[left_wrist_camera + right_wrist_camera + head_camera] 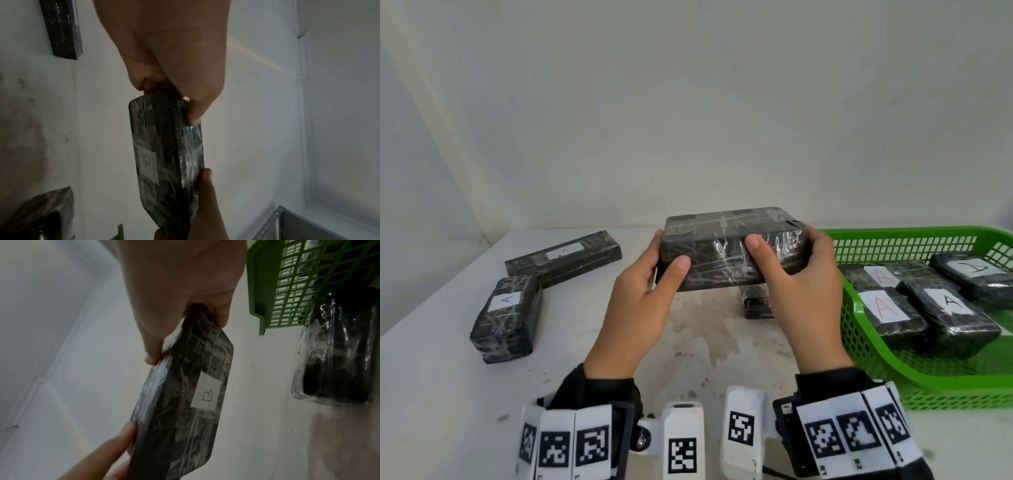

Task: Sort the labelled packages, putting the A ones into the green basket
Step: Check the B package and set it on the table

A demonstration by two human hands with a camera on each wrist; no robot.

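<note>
At the far left of the table [431,394] lies a wrapped package marked A [506,323], not yet sorted, with a long package [564,257] behind it whose label cannot be read from the head view.

At centre, the left hand [640,308] and right hand [796,301] each clamp one end of the held package [732,248], thumbs on the near side and fingers behind, lifting it clear of the table. It is held on edge, apparently so that its label can be checked. The head view shows only plain wrap on the near face and top. The right wrist view shows what the head view cannot: a white label [206,395] reading B on the face turned away from the person. The left wrist view shows the same label, dimmer. By that mark, this package does not belong with the A ones.

A further small package [755,303] lies on the table beneath the held one; its label is hidden.

At right, the green basket [893,238] holds four packages; three show an A, and the fourth label [977,267] appears to be an A seen sideways.
</note>
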